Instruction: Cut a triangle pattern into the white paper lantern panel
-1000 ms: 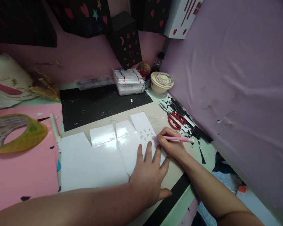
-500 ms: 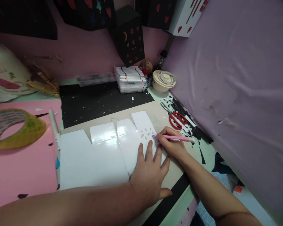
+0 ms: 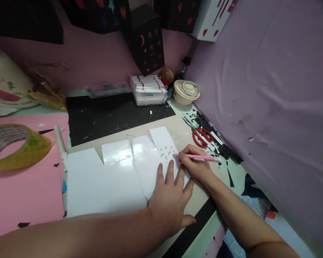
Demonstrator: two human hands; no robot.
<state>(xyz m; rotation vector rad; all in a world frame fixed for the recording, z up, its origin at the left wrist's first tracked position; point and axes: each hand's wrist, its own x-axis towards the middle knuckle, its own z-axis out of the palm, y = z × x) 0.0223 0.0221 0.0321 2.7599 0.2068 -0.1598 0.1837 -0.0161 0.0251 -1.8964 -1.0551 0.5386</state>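
My left hand (image 3: 168, 202) lies flat with spread fingers on a folded white card sheet (image 3: 104, 186), pressing near its right-hand flap. In my right hand (image 3: 197, 165) is a slim pink pen-shaped craft knife (image 3: 204, 157), pinched between thumb and fingers. Its tip meets the narrow white flap beside several small triangular cut-outs (image 3: 166, 152); the very point is too small to make out. Faint pencil lines run below the cut-outs, partly hidden by my left fingertips. Under the card is a beige board (image 3: 161, 123).
Red-handled scissors (image 3: 201, 137) lie beyond my right hand among black and white paper scraps (image 3: 215, 143). A marker box (image 3: 149, 91) and a cream round container (image 3: 185, 94) stand behind. Left are yellow tape (image 3: 34, 147) and pink sheet (image 3: 24, 200). Decorated black boxes (image 3: 148, 43) hang overhead.
The view has shifted very slightly, so things at the left sit a little further left. Both hands and the craft knife hold nearly the same place on the card.
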